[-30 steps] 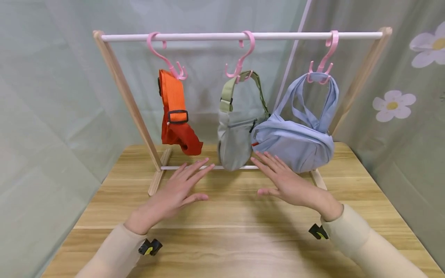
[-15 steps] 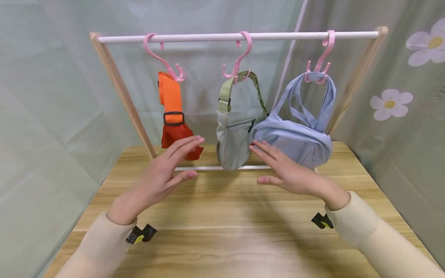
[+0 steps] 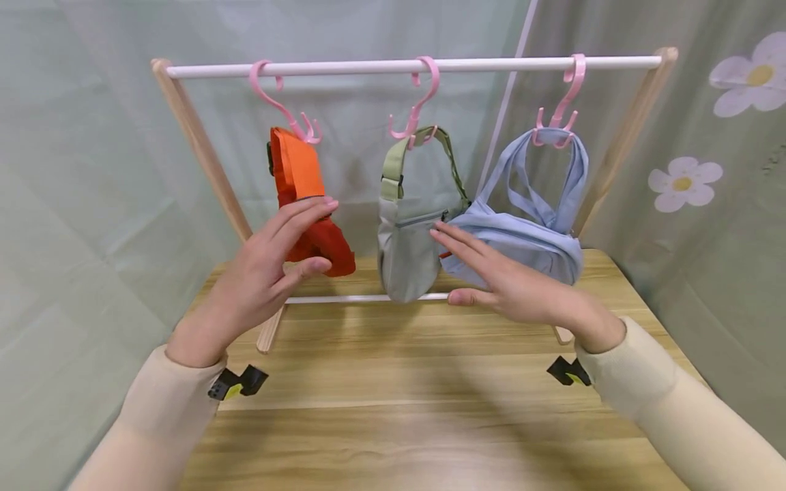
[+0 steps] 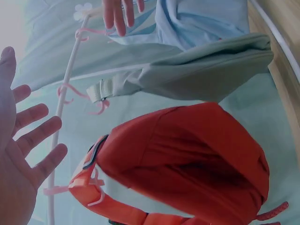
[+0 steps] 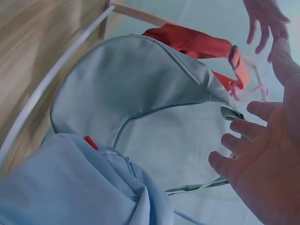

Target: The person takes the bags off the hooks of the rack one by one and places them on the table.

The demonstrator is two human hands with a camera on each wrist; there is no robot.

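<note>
Hooks point(image 3: 434, 80), three pink ones, are hanging from the white top rail point(image 3: 350, 67) of a wooden-sided rack point(image 3: 630, 129), and each is carrying a fabric bag by its strap, which is presumably why the bag bodies are dangling above the counter point(image 3: 393, 382) instead of resting on it. The hooks are sitting well apart along the rail, probably giving each bag its own room, though the gray sling bag point(image 3: 410, 252) and the light-blue bag point(image 3: 534, 239) are overlapping in the head view; whether they are touching cannot be told. The orange-red bag point(image 3: 325, 239) is hanging at a tilt, likely because its folded strap is bearing the weight off-center. The left hand point(image 3: 260, 269) is hovering in front of it, fingers extended and thumb standing well away, and the left wrist view is showing a gap between fingertips and cloth, so this hand is spreading wide and holding nothing. The right hand point(image 3: 510, 283) is reaching across in front of the light-blue bag, likewise wide and gripping nothing; its fingertips are lying over the gray sling bag in the head view, but contact cannot be told. A lower white bar point(image 3: 344, 299) is spanning the rack near its feet, presumably bracing the two sides so the loaded frame is standing firm. Behind the rack, a flower-patterned curtain point(image 3: 681, 259) is forming the backdrop.
</note>
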